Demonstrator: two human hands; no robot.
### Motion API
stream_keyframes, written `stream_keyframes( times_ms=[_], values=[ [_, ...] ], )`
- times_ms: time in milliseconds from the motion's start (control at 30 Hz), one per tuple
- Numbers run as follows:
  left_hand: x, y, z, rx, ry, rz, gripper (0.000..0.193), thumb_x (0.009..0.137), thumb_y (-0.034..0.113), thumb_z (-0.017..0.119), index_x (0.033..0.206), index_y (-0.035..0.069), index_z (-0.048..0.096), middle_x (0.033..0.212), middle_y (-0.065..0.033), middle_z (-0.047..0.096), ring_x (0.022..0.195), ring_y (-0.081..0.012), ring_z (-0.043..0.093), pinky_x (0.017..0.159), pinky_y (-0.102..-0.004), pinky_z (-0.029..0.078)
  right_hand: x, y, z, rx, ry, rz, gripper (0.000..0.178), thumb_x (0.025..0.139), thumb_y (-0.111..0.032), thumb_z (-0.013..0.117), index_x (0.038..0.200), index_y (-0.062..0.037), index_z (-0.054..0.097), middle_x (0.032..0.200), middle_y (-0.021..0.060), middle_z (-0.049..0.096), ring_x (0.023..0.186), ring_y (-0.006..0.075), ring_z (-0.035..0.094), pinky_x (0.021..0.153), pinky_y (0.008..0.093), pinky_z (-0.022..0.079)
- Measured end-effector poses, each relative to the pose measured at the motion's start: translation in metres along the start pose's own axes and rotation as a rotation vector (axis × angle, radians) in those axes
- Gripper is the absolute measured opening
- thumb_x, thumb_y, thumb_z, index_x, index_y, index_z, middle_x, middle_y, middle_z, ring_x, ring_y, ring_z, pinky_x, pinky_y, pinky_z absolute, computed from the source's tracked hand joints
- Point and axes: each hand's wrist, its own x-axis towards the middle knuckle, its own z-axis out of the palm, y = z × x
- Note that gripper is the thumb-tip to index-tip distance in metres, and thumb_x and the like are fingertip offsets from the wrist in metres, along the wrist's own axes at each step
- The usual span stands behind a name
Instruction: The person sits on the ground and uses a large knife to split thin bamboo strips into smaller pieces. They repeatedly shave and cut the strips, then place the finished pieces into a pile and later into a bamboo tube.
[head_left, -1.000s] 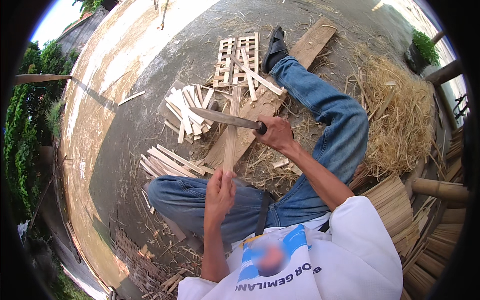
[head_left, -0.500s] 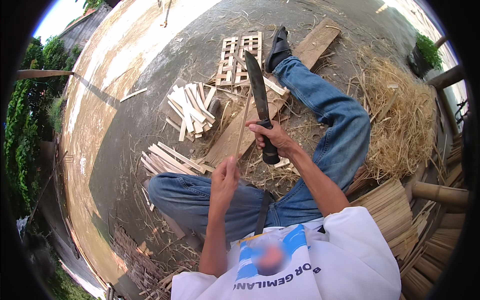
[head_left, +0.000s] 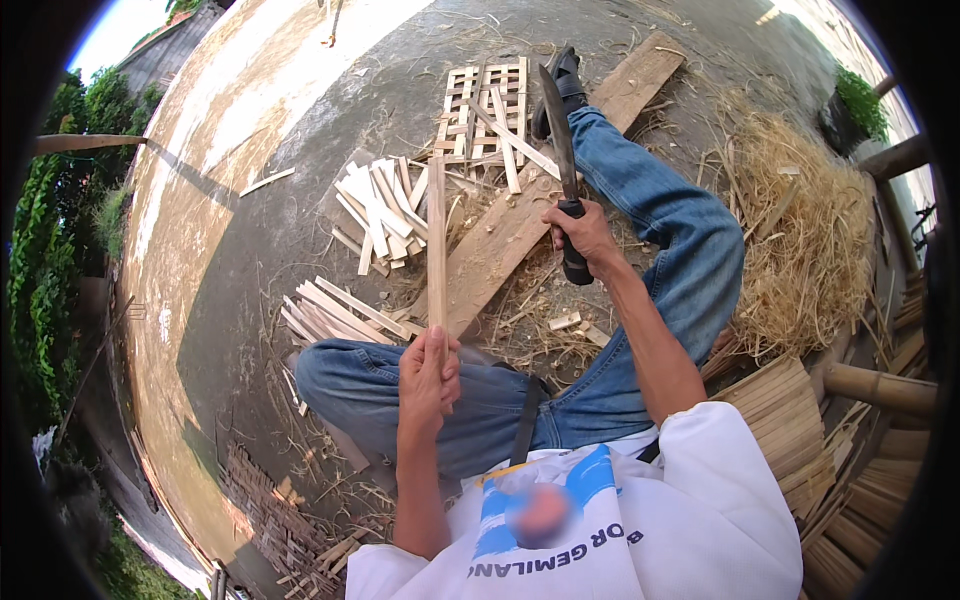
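My left hand (head_left: 428, 372) is closed around the lower end of a pale bamboo strip (head_left: 437, 240), which points away from me with its broad face showing. To the right, my right hand (head_left: 588, 238) grips the black handle of a machete (head_left: 559, 130). Its long dark blade points away from me and stands apart from the strip. Beneath both hands a wooden plank (head_left: 490, 262) lies slantwise on the ground. Loose pale strips rest in a fanned pile (head_left: 378, 215) left of the plank, and another bundle of strips (head_left: 335, 312) lies near my left knee.
Beyond the plank lies a woven slat lattice (head_left: 483, 110) with loose strips across it. A heap of fine shavings (head_left: 800, 240) is at the right, beside bamboo poles (head_left: 880, 388). My bent legs (head_left: 670, 215) flank the plank. Dark split pieces (head_left: 270, 520) lie at lower left.
My right hand has moved right with the machete, away from the strip. My left hand has shifted slightly left and toward me, and the strip has turned from its thin edge to its broad face.
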Motion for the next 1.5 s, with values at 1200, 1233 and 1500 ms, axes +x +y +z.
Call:
stream_keyframes(
  times_ms=[1200,1233,1500],
  values=[
    [-0.025,-0.002,0.024,0.219,0.007,0.0,0.039,0.11,0.041,0.046,0.092,0.007,0.055,0.055,0.0055,0.038,0.04,-0.0031,0.034,0.036,-0.0208,0.028,-0.026,-0.007,0.02,-0.979,0.125,-0.41,0.027,0.082,-0.039,0.069,0.079,-0.0113,0.068,0.069,0.0123,0.068,0.068,0.0343,0.069,0.062,0.046,0.053],
    [-0.023,-0.003,0.027,0.263,0.026,0.02,0.039,0.11,0.041,0.046,0.093,0.007,0.056,0.056,0.0059,0.037,0.042,-0.0029,0.034,0.037,-0.0207,0.028,-0.027,0.001,0.025,-1.01,0.156,-0.52,0.026,0.082,-0.036,0.067,0.077,-0.0102,0.069,0.069,0.0133,0.069,0.069,0.0348,0.069,0.062,0.0463,0.052],
    [0.009,-0.035,0.011,0.677,0.223,0.46,0.036,0.108,0.034,0.051,0.1,0.002,0.064,0.07,0.0028,0.05,0.047,-0.004,0.038,0.041,-0.0216,0.03,0.002,0.029,-0.003,-0.176,0.224,0.041,0.032,0.084,-0.027,0.075,0.067,-0.0034,0.059,0.059,0.0015,0.059,0.051,0.0113,0.055,0.049,0.033,0.044]
  ],
)
